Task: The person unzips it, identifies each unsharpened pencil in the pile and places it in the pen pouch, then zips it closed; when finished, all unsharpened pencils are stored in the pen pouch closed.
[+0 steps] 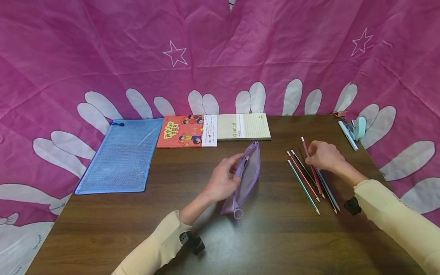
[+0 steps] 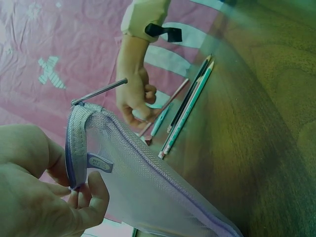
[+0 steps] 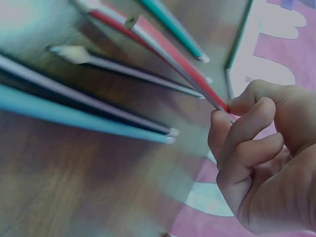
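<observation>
In the head view my left hand (image 1: 222, 180) pinches the rim of a purple mesh pencil case (image 1: 252, 168), whose mouth gapes toward the right. A pencil end (image 1: 246, 162) shows inside it. The left wrist view shows thumb and fingers (image 2: 91, 202) gripping the zipped edge near a small fabric tag (image 2: 99, 163). Farther right, my right hand (image 1: 324, 156) holds a red pencil (image 3: 180, 69) between thumb and fingertips, slanted above other pencils. On the table under it lie a green pencil (image 1: 304, 187), another red one (image 1: 302, 173) and several dark and blue ones (image 1: 330, 193).
A blue mesh zip bag (image 1: 120, 156) lies at the left. Behind the pencil case are a red book (image 1: 182, 131) and a cream notebook (image 1: 254, 128). A mint stapler (image 1: 359, 128) and a light blue pen-like item (image 1: 348, 135) sit by the right edge. A pink cloth (image 1: 213, 49) hangs behind.
</observation>
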A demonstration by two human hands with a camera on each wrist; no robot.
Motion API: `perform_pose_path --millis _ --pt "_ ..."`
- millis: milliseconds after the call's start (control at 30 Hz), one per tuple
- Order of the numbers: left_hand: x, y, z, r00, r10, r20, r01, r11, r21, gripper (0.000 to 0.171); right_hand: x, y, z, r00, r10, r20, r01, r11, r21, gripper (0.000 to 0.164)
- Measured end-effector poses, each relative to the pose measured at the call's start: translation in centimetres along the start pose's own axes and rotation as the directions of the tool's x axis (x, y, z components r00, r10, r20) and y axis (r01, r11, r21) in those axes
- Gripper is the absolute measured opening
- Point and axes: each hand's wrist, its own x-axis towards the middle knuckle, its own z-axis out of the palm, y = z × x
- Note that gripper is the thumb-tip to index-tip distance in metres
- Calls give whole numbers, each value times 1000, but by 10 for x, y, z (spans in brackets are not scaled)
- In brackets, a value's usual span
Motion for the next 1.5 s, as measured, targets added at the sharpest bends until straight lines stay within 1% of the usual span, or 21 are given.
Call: perform_pose_path --millis 67,267,367,433,467,533,667,733,800,967,1133,1300,1500 --pt "0 0 0 1000 1 -1 -1 1000 -1 72 0 -4 -3 1000 -6 -23 6 999 33 32" --pt "0 1 0 1000 -6 3 6 1000 0 72 -6 -20 -10 999 -2 -55 10 991 133 41" --pt "0 0 0 1000 -9 3 9 1000 -1 72 -9 -31 -12 997 -5 -73 19 982 186 41" --pt "0 0 0 1000 -9 2 9 1000 1 71 -12 -38 -12 997 -1 -74 18 971 238 41" --pt "0 0 0 1000 -9 2 9 1000 3 71 -14 -41 -12 997 2 -73 18 962 272 40" --pt "0 0 0 1000 -9 2 9 1000 6 71 -17 -49 -11 998 2 -60 20 934 356 40" --pt "0 1 -1 1000 -15 2 15 1000 11 71 -24 -66 -9 999 -18 -41 36 862 506 38" --pt "0 1 -1 1000 -20 2 20 1000 10 71 -28 -75 -8 999 -28 -35 43 827 561 36" --pt "-1 1 -1 1000 -26 3 26 1000 7 71 -31 -85 -6 999 -39 -34 52 800 598 34" --pt "-1 1 -1 1000 -30 -1 30 1000 -3 71 -37 -109 1 997 -64 -41 75 747 661 32" --pt "-1 1 -1 1000 -31 -8 31 1000 2 71 -39 -126 7 996 -65 -66 93 710 698 32" --pt "-1 0 -1 1000 -25 -12 25 1000 1 71 -38 -137 14 995 -50 -81 93 696 712 33" --pt "-1 1 -1 1000 -12 -17 12 1000 -4 70 -37 -148 28 996 -47 -72 85 700 709 35"
